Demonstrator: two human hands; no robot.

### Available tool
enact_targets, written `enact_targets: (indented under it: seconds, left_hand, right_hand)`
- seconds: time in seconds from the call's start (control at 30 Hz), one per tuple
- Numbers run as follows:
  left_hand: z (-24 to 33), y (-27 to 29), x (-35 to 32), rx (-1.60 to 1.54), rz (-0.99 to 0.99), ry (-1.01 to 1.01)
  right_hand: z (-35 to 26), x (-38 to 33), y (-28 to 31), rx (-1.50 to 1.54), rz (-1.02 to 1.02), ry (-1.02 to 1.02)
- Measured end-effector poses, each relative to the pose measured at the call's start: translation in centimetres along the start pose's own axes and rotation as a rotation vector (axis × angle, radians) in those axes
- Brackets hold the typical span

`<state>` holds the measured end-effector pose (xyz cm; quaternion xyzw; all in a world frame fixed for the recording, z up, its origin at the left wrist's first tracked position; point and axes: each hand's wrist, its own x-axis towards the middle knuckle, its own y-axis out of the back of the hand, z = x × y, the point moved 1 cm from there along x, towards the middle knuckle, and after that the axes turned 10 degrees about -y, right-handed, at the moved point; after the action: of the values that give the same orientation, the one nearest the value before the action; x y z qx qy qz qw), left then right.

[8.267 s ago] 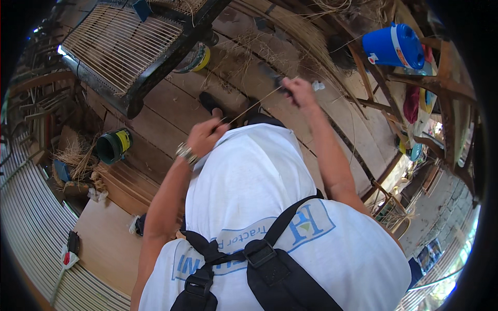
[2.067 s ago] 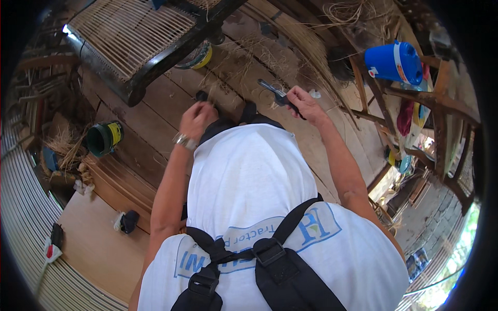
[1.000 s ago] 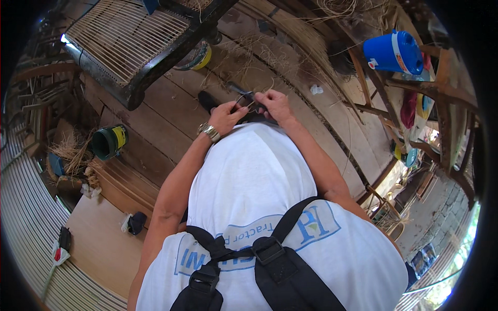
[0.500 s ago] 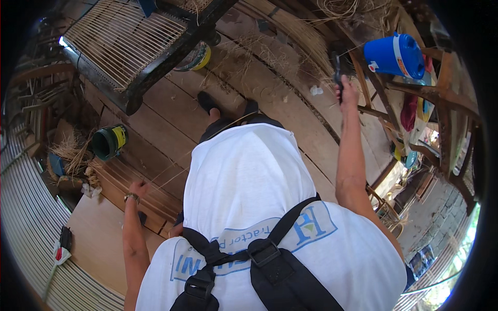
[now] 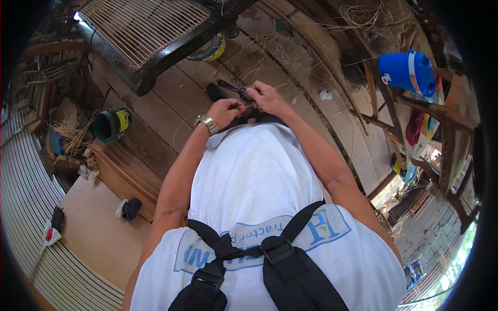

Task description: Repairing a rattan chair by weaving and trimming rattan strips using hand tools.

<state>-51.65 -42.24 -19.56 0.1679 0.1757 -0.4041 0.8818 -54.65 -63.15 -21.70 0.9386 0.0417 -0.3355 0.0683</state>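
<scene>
Both hands are together in front of my waist, over the dark footwear. My right hand is closed on a slim dark hand tool. The tool points to the left, and its exact kind is unclear. Close beside it, my left hand, with a metal watch at its wrist, has its fingers pinched together on a thin pale cane strand. Only a short bit of the strand shows between the hands.
A dark frame with woven cane strands stands at upper left. A green bucket lies left of me, beside a wooden board. At right, a blue jug sits among wooden chair frames. Loose fibres litter the planks.
My left hand has come up and right from beside the board, and my right hand has swung in from far right with the tool. They now meet before my waist.
</scene>
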Motion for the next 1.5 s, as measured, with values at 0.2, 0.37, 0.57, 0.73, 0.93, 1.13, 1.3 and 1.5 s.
enact_targets:
  seconds: [0.2,0.37,0.57,0.73,0.93,1.13,1.3,1.5]
  left_hand:
    - [-10.8,11.3,-12.8,0.325,-0.120,0.217]
    - [-15.8,20.2,-31.1,0.509,-0.047,0.595]
    - [-12.0,18.2,-28.0,0.532,-0.096,0.736]
    - [-6.2,9.0,-11.7,0.307,-0.086,0.222]
    - [1.0,1.2,-1.4,0.025,-0.025,-0.060]
    - [-1.4,6.6,-8.6,-0.101,-0.094,0.134]
    - [-5.5,10.0,-16.7,-0.049,-0.029,0.245]
    - [-5.5,11.0,-20.2,-0.089,0.052,0.397]
  right_hand:
    - [6.6,-1.3,15.5,-0.464,0.321,-0.012]
    - [13.4,-6.6,36.0,-0.674,0.579,-0.251]
    - [11.3,-5.9,38.2,-0.750,0.777,-0.284]
    - [3.4,2.0,20.9,-0.548,0.525,-0.104]
    - [-3.5,1.0,-0.1,0.045,-0.133,-0.097]
    - [-2.6,0.5,5.5,-0.081,-0.101,-0.033]
    - [1.1,0.3,18.0,-0.041,0.052,-0.202]
    - [1.5,-0.9,24.0,0.010,0.105,-0.203]
